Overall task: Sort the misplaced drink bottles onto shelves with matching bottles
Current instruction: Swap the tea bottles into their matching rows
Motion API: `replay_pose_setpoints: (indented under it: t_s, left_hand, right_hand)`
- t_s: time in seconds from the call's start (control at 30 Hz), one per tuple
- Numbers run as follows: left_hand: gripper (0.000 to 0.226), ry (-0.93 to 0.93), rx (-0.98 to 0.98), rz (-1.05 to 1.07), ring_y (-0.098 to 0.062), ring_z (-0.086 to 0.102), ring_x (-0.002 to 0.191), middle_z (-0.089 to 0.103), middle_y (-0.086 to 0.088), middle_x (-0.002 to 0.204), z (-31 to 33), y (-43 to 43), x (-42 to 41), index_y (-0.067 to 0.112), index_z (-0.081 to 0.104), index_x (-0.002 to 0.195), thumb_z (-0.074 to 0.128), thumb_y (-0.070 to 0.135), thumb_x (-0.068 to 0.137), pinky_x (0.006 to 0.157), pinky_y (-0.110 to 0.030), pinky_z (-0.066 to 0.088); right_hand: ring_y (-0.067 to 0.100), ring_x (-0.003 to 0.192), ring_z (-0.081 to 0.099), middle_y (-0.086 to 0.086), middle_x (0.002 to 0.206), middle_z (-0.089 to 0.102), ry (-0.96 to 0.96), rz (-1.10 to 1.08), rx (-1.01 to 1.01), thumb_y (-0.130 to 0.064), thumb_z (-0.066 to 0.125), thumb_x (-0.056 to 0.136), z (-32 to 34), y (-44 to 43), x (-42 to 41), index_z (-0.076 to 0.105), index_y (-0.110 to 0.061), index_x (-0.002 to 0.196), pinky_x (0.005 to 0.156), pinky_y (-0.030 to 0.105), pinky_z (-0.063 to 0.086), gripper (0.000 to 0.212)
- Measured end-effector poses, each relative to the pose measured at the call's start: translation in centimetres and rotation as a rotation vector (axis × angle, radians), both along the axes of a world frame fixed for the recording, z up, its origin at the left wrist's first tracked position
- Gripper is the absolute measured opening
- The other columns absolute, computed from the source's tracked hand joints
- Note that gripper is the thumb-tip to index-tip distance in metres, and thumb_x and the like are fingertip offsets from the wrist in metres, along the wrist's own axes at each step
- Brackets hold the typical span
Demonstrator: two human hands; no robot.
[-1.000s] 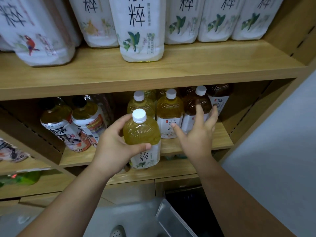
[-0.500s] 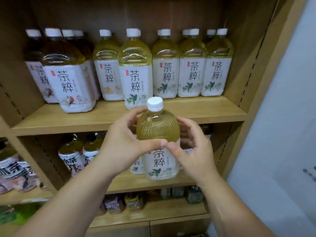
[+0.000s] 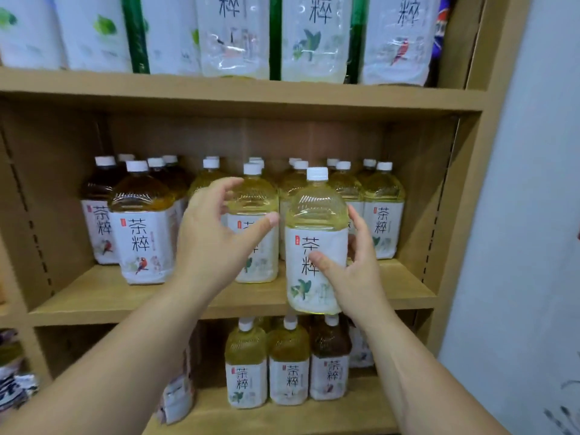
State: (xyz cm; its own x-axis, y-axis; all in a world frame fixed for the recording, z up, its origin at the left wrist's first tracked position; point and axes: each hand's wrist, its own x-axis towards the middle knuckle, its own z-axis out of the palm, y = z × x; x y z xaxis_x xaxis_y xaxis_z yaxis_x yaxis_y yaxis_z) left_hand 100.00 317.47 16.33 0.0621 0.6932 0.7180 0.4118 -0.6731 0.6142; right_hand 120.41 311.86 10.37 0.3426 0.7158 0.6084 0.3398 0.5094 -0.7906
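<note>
A pale yellow-green tea bottle (image 3: 315,233) with a white cap and a green-leaf label is held upright in front of the middle shelf (image 3: 94,306). My right hand (image 3: 351,274) grips its label, thumb in front and fingers behind. My left hand (image 3: 216,240) hovers just left of it, fingers spread and holding nothing. Behind stand matching green-leaf bottles (image 3: 383,211), and darker amber bottles (image 3: 141,227) with a parrot label fill the shelf's left side.
The top shelf (image 3: 238,95) carries large white-labelled bottles. On the bottom shelf stand small bottles (image 3: 246,365), one of them dark brown (image 3: 329,359), with packets (image 3: 175,400) at the left. The cabinet's side wall (image 3: 464,215) and a white wall close the right.
The bottle passed from my left hand to my right and moved up and right, level with the middle shelf. My left hand let go and opened. The view rose from the lower shelves.
</note>
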Motion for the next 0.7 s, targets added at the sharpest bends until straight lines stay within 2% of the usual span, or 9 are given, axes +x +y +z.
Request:
replay_pose_setpoints:
  t_s: [0.07, 0.17, 0.23, 0.3, 0.4, 0.43, 0.5, 0.57, 0.7]
  left_hand:
    - [0.073, -0.004, 0.024, 0.082, -0.015, 0.050, 0.125, 0.047, 0.013, 0.133, -1.1, 1.5, -0.8, 0.035, 0.044, 0.144, 0.075, 0.057, 0.081, 0.104, -0.047, 0.049]
    - [0.085, 0.007, -0.126, 0.036, -0.018, 0.044, 0.138, 0.042, 0.006, 0.152, -2.5, 3.5, -1.1, 0.037, 0.026, 0.156, 0.075, 0.050, 0.086, 0.112, -0.047, 0.044]
    - [0.089, 0.027, -0.208, -0.037, -0.018, 0.047, 0.137, 0.043, 0.004, 0.156, -3.3, 4.2, -0.8, 0.039, 0.018, 0.159, 0.074, 0.043, 0.090, 0.109, -0.040, 0.044]
    - [0.092, 0.063, -0.239, -0.078, -0.015, 0.050, 0.137, 0.049, 0.007, 0.152, -4.0, 4.7, -0.5, 0.040, 0.014, 0.160, 0.075, 0.037, 0.091, 0.108, -0.040, 0.046]
    - [0.101, 0.082, -0.261, -0.095, 0.001, 0.046, 0.129, 0.055, 0.011, 0.147, -4.8, 5.3, -0.1, 0.039, 0.010, 0.162, 0.078, 0.026, 0.089, 0.109, -0.036, 0.046]
    - [0.105, 0.090, -0.269, -0.090, 0.001, 0.045, 0.127, 0.055, 0.011, 0.145, -5.1, 5.5, -0.1, 0.040, 0.006, 0.162, 0.080, 0.026, 0.088, 0.110, -0.036, 0.045]
    - [0.114, 0.120, -0.277, -0.070, -0.009, 0.045, 0.136, 0.055, 0.011, 0.147, -5.5, 6.2, 0.1, 0.046, -0.003, 0.159, 0.082, 0.031, 0.085, 0.113, -0.042, 0.043]
    - [0.118, 0.136, -0.284, -0.052, -0.021, 0.044, 0.142, 0.056, 0.011, 0.147, -5.8, 6.7, 0.2, 0.053, -0.009, 0.155, 0.083, 0.035, 0.083, 0.114, -0.050, 0.042]
    - [0.118, 0.132, -0.255, -0.045, -0.022, 0.047, 0.139, 0.058, 0.011, 0.144, -6.0, 7.0, 0.1, 0.057, -0.007, 0.154, 0.084, 0.036, 0.082, 0.110, -0.052, 0.046]
  right_hand:
    - [-0.012, 0.120, 0.056, -0.027, 0.133, 0.054, 0.017, -0.012, -0.023, -0.015, 0.081, 0.085, 0.2, 1.1, 0.4, 0.032, -0.048, 0.149, 0.100, 0.029, 0.055, 0.087]
    - [-0.002, 0.126, 0.057, -0.025, 0.138, 0.054, -0.006, -0.012, -0.098, -0.020, 0.081, 0.086, 0.1, 2.7, 1.1, 0.028, -0.050, 0.152, 0.104, 0.042, 0.055, 0.091]
    - [-0.001, 0.129, 0.055, -0.026, 0.142, 0.052, -0.042, -0.023, -0.133, -0.023, 0.080, 0.088, 0.1, 3.3, 1.3, 0.023, -0.051, 0.155, 0.106, 0.045, 0.053, 0.093]
    - [-0.001, 0.130, 0.054, -0.027, 0.141, 0.054, -0.069, -0.041, -0.157, -0.025, 0.077, 0.090, 0.1, 3.7, 1.4, 0.021, -0.051, 0.157, 0.107, 0.045, 0.053, 0.091]
    - [0.006, 0.135, 0.051, -0.024, 0.145, 0.052, -0.114, -0.087, -0.190, -0.036, 0.075, 0.091, 0.0, 4.5, 1.5, 0.017, -0.055, 0.156, 0.108, 0.049, 0.051, 0.089]
    - [0.009, 0.139, 0.047, -0.022, 0.150, 0.048, -0.136, -0.114, -0.204, -0.044, 0.075, 0.090, 0.0, 4.7, 1.5, 0.014, -0.056, 0.156, 0.111, 0.051, 0.048, 0.091]
    - [0.015, 0.147, 0.036, -0.018, 0.159, 0.039, -0.191, -0.172, -0.241, -0.054, 0.072, 0.088, 0.2, 5.3, 1.5, 0.009, -0.055, 0.157, 0.118, 0.051, 0.038, 0.093]
    - [0.016, 0.150, 0.029, -0.015, 0.162, 0.035, -0.226, -0.218, -0.262, -0.054, 0.070, 0.090, 0.4, 6.0, 1.5, 0.007, -0.051, 0.159, 0.121, 0.048, 0.032, 0.093]
    - [0.019, 0.151, 0.029, -0.013, 0.165, 0.032, -0.242, -0.248, -0.291, -0.060, 0.066, 0.090, 0.3, 7.1, 1.4, 0.006, -0.047, 0.160, 0.121, 0.052, 0.033, 0.094]
